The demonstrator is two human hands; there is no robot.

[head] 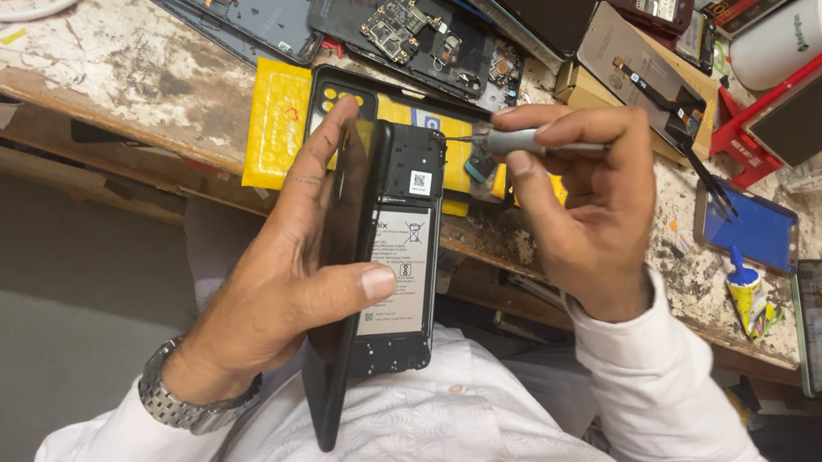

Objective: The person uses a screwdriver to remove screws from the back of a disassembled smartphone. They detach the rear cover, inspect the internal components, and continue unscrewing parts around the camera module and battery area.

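Clearly, from the head view, we hold one opened phone [396, 263] upright over our lap with the left hand [280, 274], fingers clamped around its edges and thumb on the battery label. Our right hand [589, 204] pinches one thin screwdriver [523, 142], tip at the phone's upper corner. We judge the phone light, stiff but fragile inside, best gripped by its frame. On the counter [104, 70] lie one yellow pouch [275, 123], one glue tube [748, 291] and several stripped phone bodies.

White long-sleeved buttoned shirt [430, 430], silver metal wristwatch [177, 404] on left wrist
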